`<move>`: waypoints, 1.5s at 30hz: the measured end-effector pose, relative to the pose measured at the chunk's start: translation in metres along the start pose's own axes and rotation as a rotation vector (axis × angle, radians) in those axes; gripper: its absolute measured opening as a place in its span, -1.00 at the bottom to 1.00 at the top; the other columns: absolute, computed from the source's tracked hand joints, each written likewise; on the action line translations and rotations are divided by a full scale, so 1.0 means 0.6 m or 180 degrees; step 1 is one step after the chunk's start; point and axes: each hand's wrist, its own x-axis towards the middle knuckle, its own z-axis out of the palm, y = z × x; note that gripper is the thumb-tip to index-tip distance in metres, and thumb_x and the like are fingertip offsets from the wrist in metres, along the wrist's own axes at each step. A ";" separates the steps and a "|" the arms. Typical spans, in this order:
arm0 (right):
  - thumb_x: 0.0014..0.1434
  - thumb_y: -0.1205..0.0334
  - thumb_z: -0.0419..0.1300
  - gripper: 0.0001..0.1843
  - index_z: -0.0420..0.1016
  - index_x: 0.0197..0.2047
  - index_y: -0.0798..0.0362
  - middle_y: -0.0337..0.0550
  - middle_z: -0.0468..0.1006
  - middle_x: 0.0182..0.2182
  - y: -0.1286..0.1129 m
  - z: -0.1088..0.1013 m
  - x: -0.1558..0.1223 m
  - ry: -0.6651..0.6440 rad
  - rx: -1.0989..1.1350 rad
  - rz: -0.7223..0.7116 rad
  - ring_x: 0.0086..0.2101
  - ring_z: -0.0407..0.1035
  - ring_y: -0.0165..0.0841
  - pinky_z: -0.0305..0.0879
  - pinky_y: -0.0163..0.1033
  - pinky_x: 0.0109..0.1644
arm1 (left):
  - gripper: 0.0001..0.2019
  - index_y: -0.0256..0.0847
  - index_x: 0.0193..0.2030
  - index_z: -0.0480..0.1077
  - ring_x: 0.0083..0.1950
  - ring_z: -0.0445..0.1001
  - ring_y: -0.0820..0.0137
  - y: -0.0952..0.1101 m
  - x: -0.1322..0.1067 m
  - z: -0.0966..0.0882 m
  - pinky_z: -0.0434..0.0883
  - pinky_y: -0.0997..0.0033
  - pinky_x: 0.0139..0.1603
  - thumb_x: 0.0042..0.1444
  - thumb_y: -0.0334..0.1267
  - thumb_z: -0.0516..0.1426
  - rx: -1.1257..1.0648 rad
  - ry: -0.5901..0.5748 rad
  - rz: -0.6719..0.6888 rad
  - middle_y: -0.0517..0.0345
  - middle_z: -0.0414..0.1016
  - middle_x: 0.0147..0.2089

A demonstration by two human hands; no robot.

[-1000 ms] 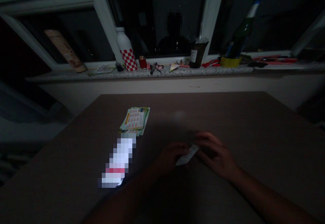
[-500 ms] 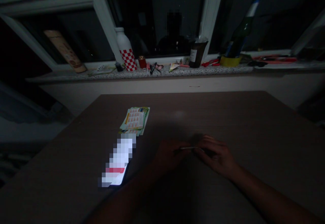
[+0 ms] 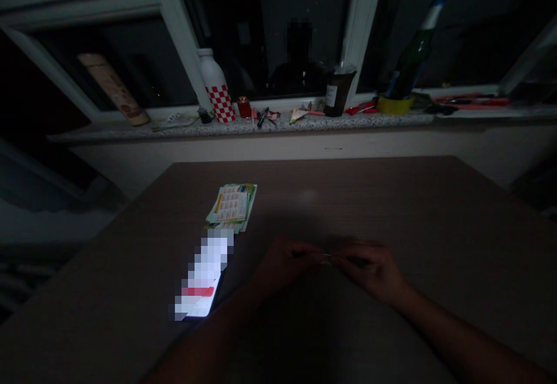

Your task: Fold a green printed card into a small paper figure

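My left hand [image 3: 287, 261] and my right hand [image 3: 369, 265] meet over the dark wooden table [image 3: 413, 204], both closed in a pinch. Between their fingertips is a small, thin, pale piece [image 3: 326, 258], mostly covered by the fingers; it is too dark and small to tell what kind it is. Left of my left hand lies a lit phone [image 3: 202, 279], its screen partly blurred out. Just beyond the phone is a stack of printed cards [image 3: 230, 207] with green edges, several of them overlapping.
Along the granite windowsill [image 3: 174, 131] stand a checkered white bottle [image 3: 217, 91], a tan flask [image 3: 115, 91], a small red jar [image 3: 244, 107], a dark pouch [image 3: 337, 93] and a green bottle [image 3: 411, 59] by a yellow tape roll [image 3: 395, 105]. The room is dim.
The fingertips of both hands have come closer together around the pale piece, and less of it shows. My left hand has tilted a little. The phone and cards have stayed put.
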 end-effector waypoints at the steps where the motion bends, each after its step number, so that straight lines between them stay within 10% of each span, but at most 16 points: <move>1: 0.15 0.31 0.20 -0.90 0.56 -0.33 0.07 -0.15 0.60 -0.47 -0.001 0.000 0.001 -0.0001 0.0028 0.0038 -0.46 0.48 -0.38 0.37 -0.32 -0.40 | -0.77 -0.23 -0.27 0.57 -0.35 0.49 0.42 0.003 -0.001 0.000 0.33 0.53 -0.34 0.10 -0.15 0.16 0.0044 0.0033 0.0057 0.12 0.59 -0.38; 45: 0.10 0.13 0.22 -0.81 0.58 -0.40 0.06 -0.20 0.60 -0.53 0.009 0.020 -0.002 0.0077 0.0245 0.1026 -0.53 0.45 -0.42 0.36 -0.39 -0.48 | -0.85 -0.26 -0.39 0.42 -0.41 0.37 0.46 -0.013 0.006 0.026 0.24 0.53 -0.39 0.08 -0.25 0.08 0.0354 0.0351 0.0013 0.21 0.43 -0.46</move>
